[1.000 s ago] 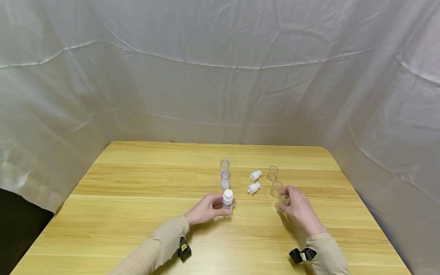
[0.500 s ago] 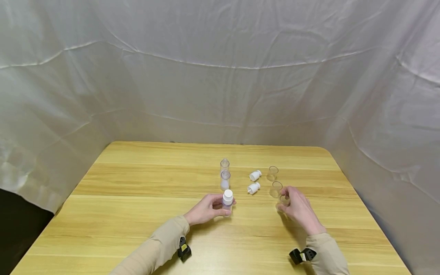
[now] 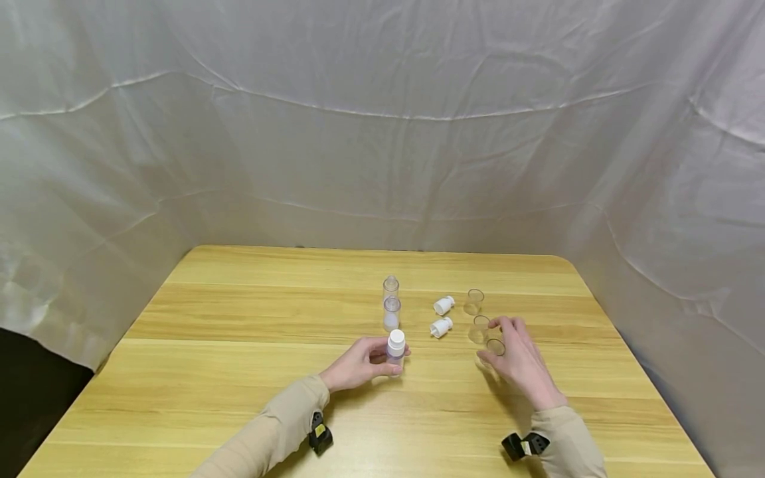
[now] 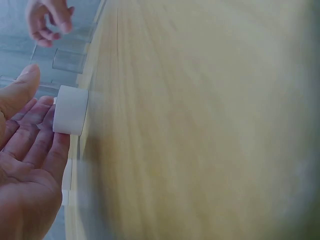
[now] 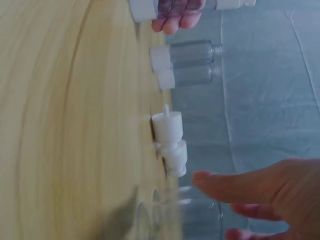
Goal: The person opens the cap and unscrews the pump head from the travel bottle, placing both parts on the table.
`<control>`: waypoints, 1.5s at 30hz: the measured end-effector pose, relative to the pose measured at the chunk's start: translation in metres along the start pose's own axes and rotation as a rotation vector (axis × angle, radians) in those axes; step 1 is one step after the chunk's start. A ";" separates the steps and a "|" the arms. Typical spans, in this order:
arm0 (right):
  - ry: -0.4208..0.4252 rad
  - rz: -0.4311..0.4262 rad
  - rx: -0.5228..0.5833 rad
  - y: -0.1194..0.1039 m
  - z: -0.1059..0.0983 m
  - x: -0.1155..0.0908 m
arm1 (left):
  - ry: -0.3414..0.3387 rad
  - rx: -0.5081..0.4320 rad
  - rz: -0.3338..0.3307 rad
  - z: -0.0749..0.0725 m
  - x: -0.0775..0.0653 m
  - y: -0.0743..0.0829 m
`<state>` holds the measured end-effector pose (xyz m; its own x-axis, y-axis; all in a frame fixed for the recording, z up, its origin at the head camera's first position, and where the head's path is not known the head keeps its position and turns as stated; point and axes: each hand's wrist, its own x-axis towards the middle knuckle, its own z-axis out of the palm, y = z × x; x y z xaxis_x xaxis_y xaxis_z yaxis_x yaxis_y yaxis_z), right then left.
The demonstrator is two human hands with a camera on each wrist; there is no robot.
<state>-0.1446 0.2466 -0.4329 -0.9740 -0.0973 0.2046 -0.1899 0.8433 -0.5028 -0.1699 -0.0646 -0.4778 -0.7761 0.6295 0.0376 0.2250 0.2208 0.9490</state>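
My left hand holds an upright clear pump bottle with a white pump on top, thumb and fingers around its body. Its white base shows in the left wrist view. At the right, my right hand has thumb and fingers spread about the nearest clear cap, which stands on the table. Just beyond it is a second clear cap, overlapped by my fingertips in the head view. In the right wrist view the thumb lies apart from the clear caps.
Farther back stand two clear bottles with white bases, a nearer one and a farther one. Two white pumps lie on their sides right of them. A third clear cap stands behind. Grey cloth surrounds the wooden table.
My right thumb and fingers have spread apart, releasing the nearest clear cap. The left hand and its pump bottle have stayed in place.
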 end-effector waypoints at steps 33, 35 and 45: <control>0.085 -0.530 0.440 -0.095 0.079 0.016 | -0.010 -0.007 0.006 0.000 -0.001 -0.002; 0.095 -0.525 0.419 -0.097 0.080 0.015 | -0.012 -0.004 0.011 0.000 -0.001 -0.002; 0.133 -0.546 0.391 -0.099 0.081 0.016 | 0.000 0.012 0.007 0.000 0.000 -0.003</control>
<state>-0.1515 0.1187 -0.4481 -0.7072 -0.3674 0.6041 -0.7046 0.4364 -0.5595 -0.1700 -0.0651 -0.4805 -0.7742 0.6313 0.0444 0.2378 0.2252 0.9449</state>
